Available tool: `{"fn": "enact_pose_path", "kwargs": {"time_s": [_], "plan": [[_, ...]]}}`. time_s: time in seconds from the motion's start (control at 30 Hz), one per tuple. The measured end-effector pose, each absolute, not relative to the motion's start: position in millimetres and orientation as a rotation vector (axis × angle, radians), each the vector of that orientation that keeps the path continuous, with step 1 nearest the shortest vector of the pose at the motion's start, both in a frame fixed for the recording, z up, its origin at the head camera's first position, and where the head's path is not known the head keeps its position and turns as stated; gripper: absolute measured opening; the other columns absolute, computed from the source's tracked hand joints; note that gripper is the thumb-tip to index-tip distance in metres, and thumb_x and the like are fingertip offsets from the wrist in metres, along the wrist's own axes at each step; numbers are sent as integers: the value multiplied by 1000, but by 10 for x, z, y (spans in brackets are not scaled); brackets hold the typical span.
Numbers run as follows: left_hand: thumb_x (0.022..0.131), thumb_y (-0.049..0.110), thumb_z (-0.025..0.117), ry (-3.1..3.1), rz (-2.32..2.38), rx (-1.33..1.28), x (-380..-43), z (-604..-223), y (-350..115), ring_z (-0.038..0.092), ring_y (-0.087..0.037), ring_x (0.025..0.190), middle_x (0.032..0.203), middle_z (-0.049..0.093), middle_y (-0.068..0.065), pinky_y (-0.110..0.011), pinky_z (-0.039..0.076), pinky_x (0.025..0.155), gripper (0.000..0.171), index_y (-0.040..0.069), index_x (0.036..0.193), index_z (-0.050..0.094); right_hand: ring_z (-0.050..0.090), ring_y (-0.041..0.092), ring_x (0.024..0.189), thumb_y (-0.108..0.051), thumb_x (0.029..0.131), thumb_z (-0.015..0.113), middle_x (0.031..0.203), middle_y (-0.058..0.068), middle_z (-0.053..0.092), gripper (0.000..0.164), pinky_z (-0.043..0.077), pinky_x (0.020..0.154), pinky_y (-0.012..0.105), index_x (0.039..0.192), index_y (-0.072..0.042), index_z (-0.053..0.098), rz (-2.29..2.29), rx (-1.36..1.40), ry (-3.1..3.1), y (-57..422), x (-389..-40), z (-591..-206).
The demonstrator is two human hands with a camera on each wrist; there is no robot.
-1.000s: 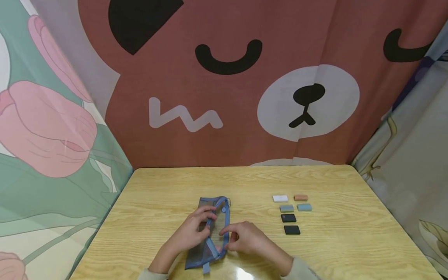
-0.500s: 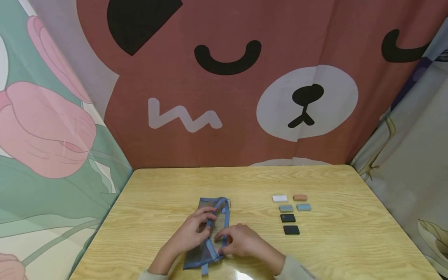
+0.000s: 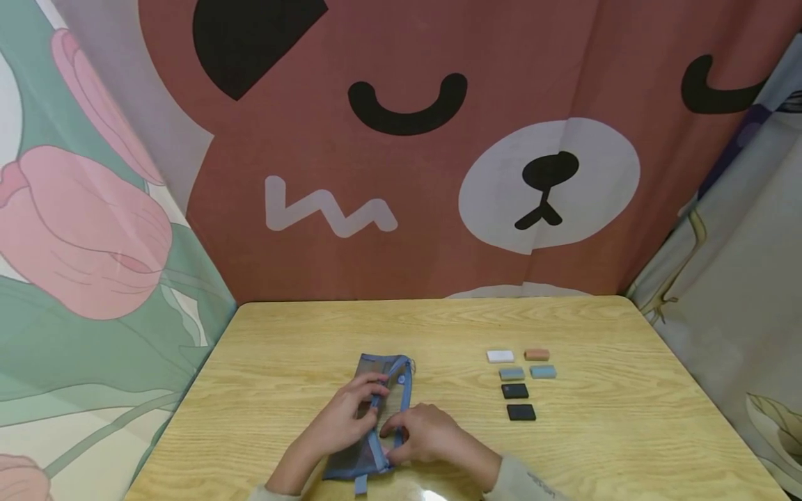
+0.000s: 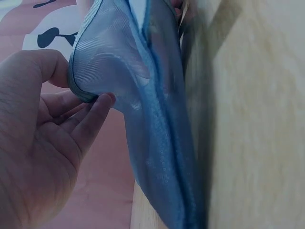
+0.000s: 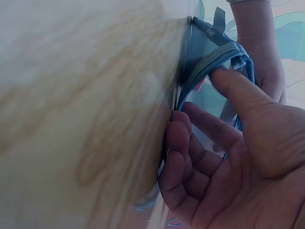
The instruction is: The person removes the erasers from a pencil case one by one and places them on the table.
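Note:
A blue mesh zip pouch (image 3: pixel 346 462) lies on the table with its zipped mouth spread. My left hand (image 3: pixel 338 419) pinches one zip edge between thumb and fingers, lifting the mesh (image 4: pixel 109 62) in the left wrist view. My right hand (image 3: pixel 427 433) reaches into the mouth from the right. In the right wrist view its thumb and index finger are apart inside the opening, while the other fingers (image 5: pixel 178 179) curl outside, by the table. A small pink thing (image 5: pixel 201 83) shows inside the pouch near the thumb; its kind is unclear.
Right of the pouch lie several small blocks: a white one (image 3: pixel 500 356), an orange one (image 3: pixel 537 355), a grey-blue one (image 3: pixel 512 374), a light blue one (image 3: pixel 542 371) and two black ones, one (image 3: pixel 515 391) behind the other (image 3: pixel 521 412). A printed curtain (image 3: pixel 401 264) hangs behind the wooden table (image 3: pixel 282 334).
My right hand has moved left and deeper into the pouch's mouth. The pouch's near end has shifted slightly left. My left hand has kept its hold on the zip edge.

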State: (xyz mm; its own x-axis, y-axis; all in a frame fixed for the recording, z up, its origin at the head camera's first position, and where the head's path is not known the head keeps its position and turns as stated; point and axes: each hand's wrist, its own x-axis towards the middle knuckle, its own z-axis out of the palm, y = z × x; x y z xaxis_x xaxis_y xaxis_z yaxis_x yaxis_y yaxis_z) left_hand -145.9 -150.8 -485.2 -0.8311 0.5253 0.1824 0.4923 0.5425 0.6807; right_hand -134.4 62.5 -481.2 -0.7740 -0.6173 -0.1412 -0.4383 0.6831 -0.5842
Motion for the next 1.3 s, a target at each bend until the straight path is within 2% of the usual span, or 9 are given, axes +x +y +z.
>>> {"fn": "enact_pose_path", "kwargs": {"time_s": [0.47,0.83,1.1,1.3], "plan": [[90,1,57,2653,1229,863,-1436,-4883,-1514,55,-26,127,147,50,-6,-33,55,95,35,2,124,66,47,5,62,-41,77,80,67,-15,51,30,39,53,24,105,-34,73,-638,-805,2667,514,-1305,-4875],[89,2,60,2714,1199,875,-1461,-4897,-1523,56,-25,126,145,52,-5,-34,55,94,34,4,122,67,45,5,56,-35,80,81,64,-14,51,18,37,50,23,94,-29,72,-678,-777,2664,562,-1328,-4844],[89,2,60,2715,1207,891,-1465,-4874,-1528,55,-25,126,145,52,-8,-34,55,94,34,3,121,67,47,5,60,-35,79,83,68,-15,51,22,40,53,24,95,-28,69,-608,-797,2673,576,-1352,-4824],[88,2,61,2726,1197,879,-1465,-4866,-1527,54,-24,126,144,53,-6,-34,55,95,34,5,121,68,47,6,57,-27,76,81,65,-14,51,21,39,51,24,92,-28,68,-636,-803,2686,588,-1365,-4837]]}}
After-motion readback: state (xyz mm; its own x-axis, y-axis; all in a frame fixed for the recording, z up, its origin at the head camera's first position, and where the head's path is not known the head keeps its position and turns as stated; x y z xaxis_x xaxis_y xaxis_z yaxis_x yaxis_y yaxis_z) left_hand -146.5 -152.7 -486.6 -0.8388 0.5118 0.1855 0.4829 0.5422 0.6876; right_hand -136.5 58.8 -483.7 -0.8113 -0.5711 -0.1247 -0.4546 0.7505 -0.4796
